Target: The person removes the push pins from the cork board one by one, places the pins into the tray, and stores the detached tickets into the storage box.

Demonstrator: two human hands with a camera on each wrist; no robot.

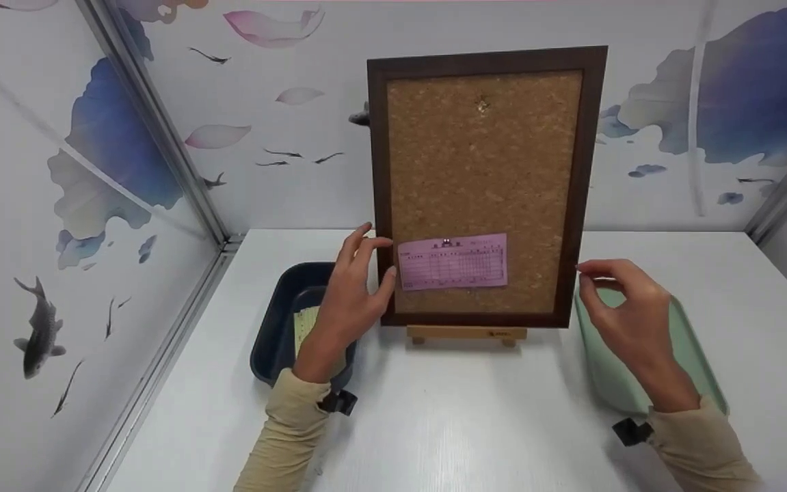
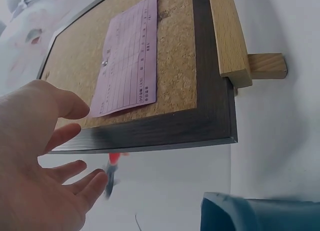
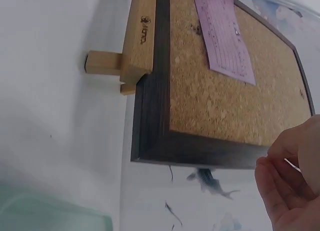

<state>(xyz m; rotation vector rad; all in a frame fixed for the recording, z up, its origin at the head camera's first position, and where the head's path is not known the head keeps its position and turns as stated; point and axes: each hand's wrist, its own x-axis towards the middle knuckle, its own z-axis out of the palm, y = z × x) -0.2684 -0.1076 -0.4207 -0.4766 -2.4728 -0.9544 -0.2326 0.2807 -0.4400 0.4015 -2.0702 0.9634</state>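
One pin, and a slip that could swing

Left of the cork board (image 1: 482, 171) sits my dark tub (image 1: 280, 301), yellow paper (image 1: 303, 324) in it. At the board's left edge my left hand (image 1: 349, 297) is spread wide, thumb by the pink slip (image 1: 452, 263), whether touching I cannot tell. The slip lies low on the board, slightly tilted; I see one pin (image 1: 446, 242) near its top, so a brush of my thumb could turn or tear it. Below the board is the small wooden stand (image 1: 465, 333); an uneven push from one side could twist the board off it. At the right edge my right hand (image 1: 632, 307) is narrow, fingertips together; whether they pinch anything I cannot tell. A green tray (image 1: 690, 348) sits right of the board.
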